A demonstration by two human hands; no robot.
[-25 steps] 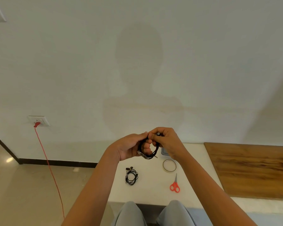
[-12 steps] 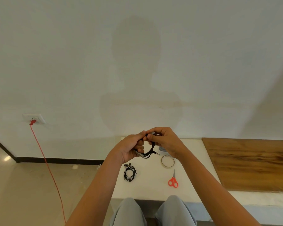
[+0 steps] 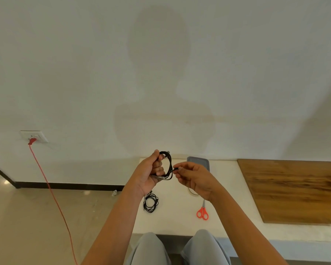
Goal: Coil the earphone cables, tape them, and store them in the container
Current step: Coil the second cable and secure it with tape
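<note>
Earphone cable (image 3: 167,165), black and wound into a loop, stands upright in the left hand (image 3: 148,175), whose fingers (image 3: 159,167) curl closed through and around it. The right hand (image 3: 196,178) sits just beside the loop, thumb and forefinger pinched narrow on its right edge. Below on the white table (image 3: 180,222) lie a second coiled earphone (image 3: 151,203) and red-handled scissors (image 3: 202,212); a grey container (image 3: 199,162) sits behind the hands.
</note>
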